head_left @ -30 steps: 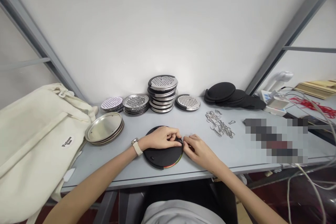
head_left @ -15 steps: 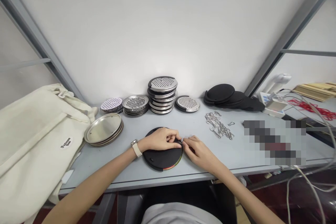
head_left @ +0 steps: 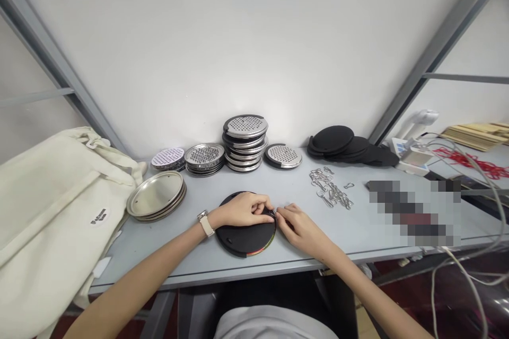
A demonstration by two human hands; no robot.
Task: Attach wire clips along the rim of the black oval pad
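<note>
A round black disc (head_left: 242, 238) lies on the table before me, with a red, yellow and green strip showing along its lower right rim. Across its top rests my left hand (head_left: 244, 209), thumb and fingers pinched together at the right edge of the disc. My right hand (head_left: 298, 228) meets it there from the right, its fingertips closed on a small shiny metal piece, seemingly a snap clip, mostly hidden by the fingers. Loose metal snap clips (head_left: 332, 190) lie in a pile to the right.
Behind the disc stands a stack of round graters (head_left: 245, 143), with a single grater (head_left: 284, 155) beside it. Further left are more grater plates (head_left: 204, 154) and plain metal discs (head_left: 155, 196). Black discs (head_left: 332, 140) lie at back right. A cream bag (head_left: 59, 222) borders the left.
Both hands keep nearly the same pose at the disc's right edge. The view has shifted very slightly; nothing else has visibly moved.
</note>
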